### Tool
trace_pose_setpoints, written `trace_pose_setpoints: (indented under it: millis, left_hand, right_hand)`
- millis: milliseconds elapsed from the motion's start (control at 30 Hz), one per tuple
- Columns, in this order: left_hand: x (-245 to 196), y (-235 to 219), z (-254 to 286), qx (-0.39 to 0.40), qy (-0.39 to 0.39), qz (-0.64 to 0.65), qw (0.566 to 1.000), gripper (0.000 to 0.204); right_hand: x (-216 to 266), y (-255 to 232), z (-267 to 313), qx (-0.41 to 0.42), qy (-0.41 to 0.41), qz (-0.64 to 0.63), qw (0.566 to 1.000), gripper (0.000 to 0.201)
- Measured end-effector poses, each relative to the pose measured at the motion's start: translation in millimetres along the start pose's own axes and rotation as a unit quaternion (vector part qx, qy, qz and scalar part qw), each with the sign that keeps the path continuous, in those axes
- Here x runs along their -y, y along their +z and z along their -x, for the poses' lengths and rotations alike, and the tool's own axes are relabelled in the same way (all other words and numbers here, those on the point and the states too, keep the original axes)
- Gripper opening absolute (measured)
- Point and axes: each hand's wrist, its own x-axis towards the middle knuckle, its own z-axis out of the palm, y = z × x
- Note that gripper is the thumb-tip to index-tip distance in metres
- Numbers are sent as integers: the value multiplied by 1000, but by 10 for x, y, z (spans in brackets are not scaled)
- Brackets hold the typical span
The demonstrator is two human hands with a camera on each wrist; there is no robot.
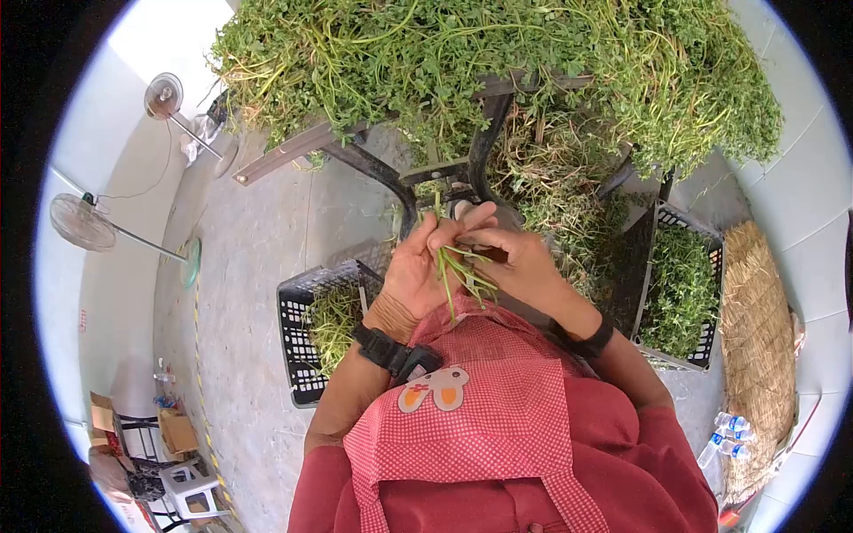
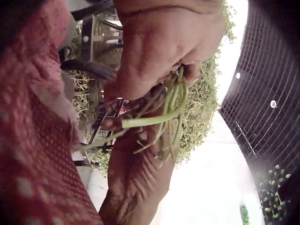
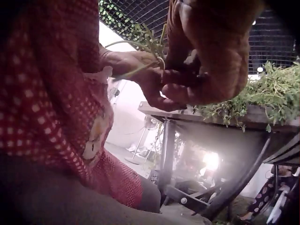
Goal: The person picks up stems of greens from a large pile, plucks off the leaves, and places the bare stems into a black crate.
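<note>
A small bunch of green stems (image 1: 450,277) hangs between the two hands, in front of the red checked apron. The left hand (image 1: 415,264) pinches the bunch near its top, thumb and fingers closed round it. From the other side the right hand (image 1: 513,260) has its curled fingers at the same stems. In the left wrist view the stems (image 2: 174,112) droop below the left hand (image 2: 164,51), with the right hand (image 2: 140,154) behind them. The right wrist view shows the right hand (image 3: 211,56) touching the left hand's fingers (image 3: 166,93).
Leafy greens (image 1: 498,53) cover a metal-framed table ahead. Black crates stand at left (image 1: 302,391) and right (image 1: 711,346), both holding greens. More plant matter (image 1: 551,169) lies beneath the table. Two fans (image 1: 84,222), a white stool (image 1: 191,489) and straw matting (image 1: 755,329) stand farther out.
</note>
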Motion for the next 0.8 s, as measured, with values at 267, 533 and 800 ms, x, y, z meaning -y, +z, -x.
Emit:
trace_pose_setpoints:
  millis: [267, 533, 800]
  left_hand:
    - [-109, -141, 40, -5, 4, 5, 1000, 45]
    - [-91, -127, 10, -78, 1, -14, 997, 49]
    - [-150, -239, 88, -46, 45, 11, 998, 50]
  right_hand:
    - [-14, -86, -1, 16, 90, -31, 995, 19]
    - [-64, 18, 11, 84, 15, -9, 996, 19]
    - [-255, -52, 67, -22, 85, -179, 980, 20]
